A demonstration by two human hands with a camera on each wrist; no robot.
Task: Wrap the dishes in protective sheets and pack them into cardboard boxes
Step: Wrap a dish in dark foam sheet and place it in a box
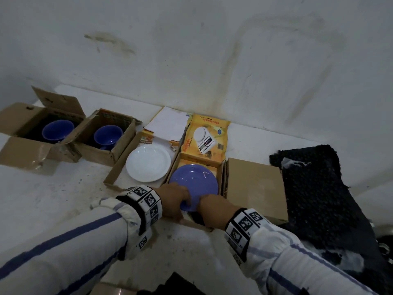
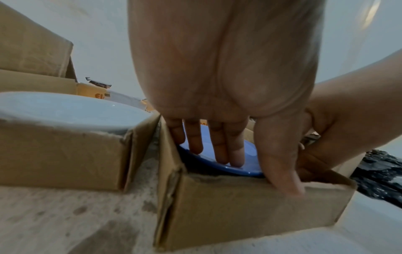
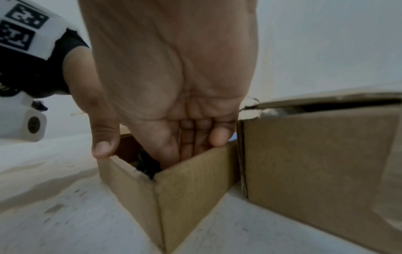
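A blue plate (image 1: 193,182) lies in an open cardboard box (image 1: 170,174) with a yellow lid, on a dark sheet (image 1: 198,218) that lines the box. My left hand (image 1: 176,199) lays straight fingers (image 2: 228,146) on the blue plate (image 2: 250,152) near its front rim. Its thumb crosses the rim onto the front wall of the box (image 2: 239,214). My right hand (image 1: 210,206) is at the plate's near right rim. In the right wrist view its straight fingers (image 3: 174,137) reach down inside the box (image 3: 191,189) beside the dark sheet (image 3: 147,165), with the thumb on the wall's top edge.
A white plate (image 1: 148,162) sits in the open box to the left. Two more open boxes at far left hold blue cups (image 1: 57,129) (image 1: 108,134). A closed cardboard box (image 1: 255,188) stands close on the right. A black protective sheet (image 1: 314,188) lies beyond it.
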